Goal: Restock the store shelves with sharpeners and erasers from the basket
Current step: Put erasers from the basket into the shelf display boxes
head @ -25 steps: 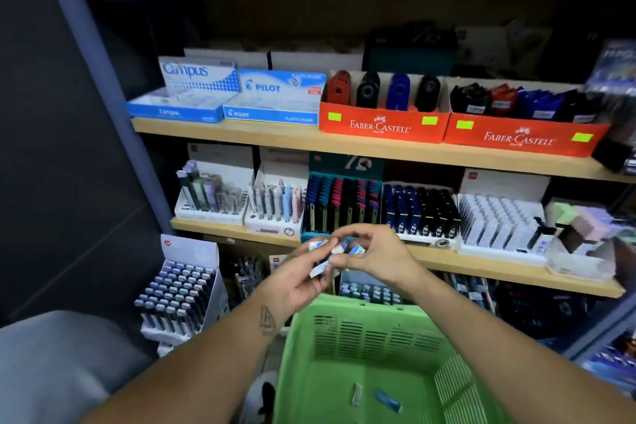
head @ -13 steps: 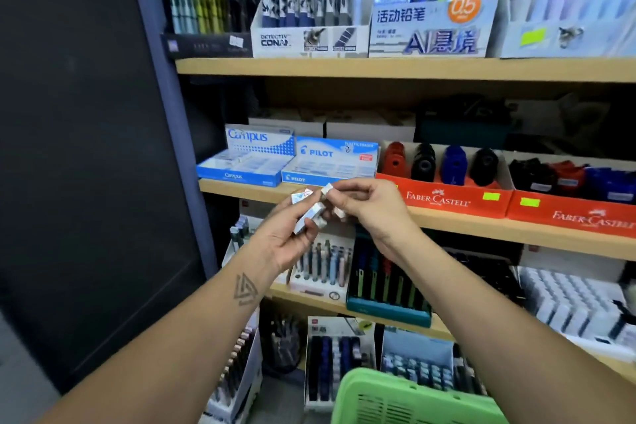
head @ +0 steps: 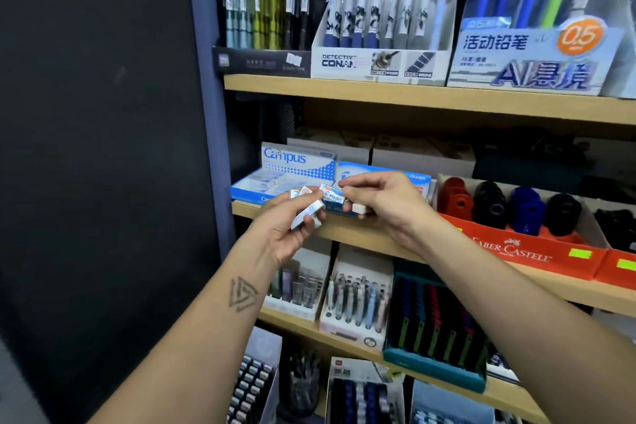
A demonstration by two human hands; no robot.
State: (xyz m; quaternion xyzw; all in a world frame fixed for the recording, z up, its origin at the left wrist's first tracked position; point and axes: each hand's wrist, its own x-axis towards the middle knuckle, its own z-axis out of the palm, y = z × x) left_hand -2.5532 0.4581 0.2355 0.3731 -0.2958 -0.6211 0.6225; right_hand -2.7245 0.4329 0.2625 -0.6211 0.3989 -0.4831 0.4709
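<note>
Stationery shop, pale wooden shelves [head: 430, 103] with flat light-wood edges, set against a dark matte wall panel [head: 96, 148] and a blue-grey upright post [head: 206, 113]. Top shelf: cardboard display boxes of pens standing upright, glossy barrels. Middle shelf: blue-and-white Campus box [head: 296, 162] at the left, a Pilot box [head: 395, 179] beside it, mostly hidden by the hands, then an orange cardboard tray [head: 523, 248] with rounded plastic sharpeners [head: 492, 205] in red, black, blue. Lower shelves hold more pen trays, blurred. Left hand [head: 285, 227] held in front of the middle shelf edge, fingers curled round a small stack of rectangular paper-sleeved erasers [head: 308, 212]. Right hand [head: 385, 203] pinches one blue-sleeved eraser [head: 333, 194] between thumb and fingertips, just above the stack, near the Pilot box.
</note>
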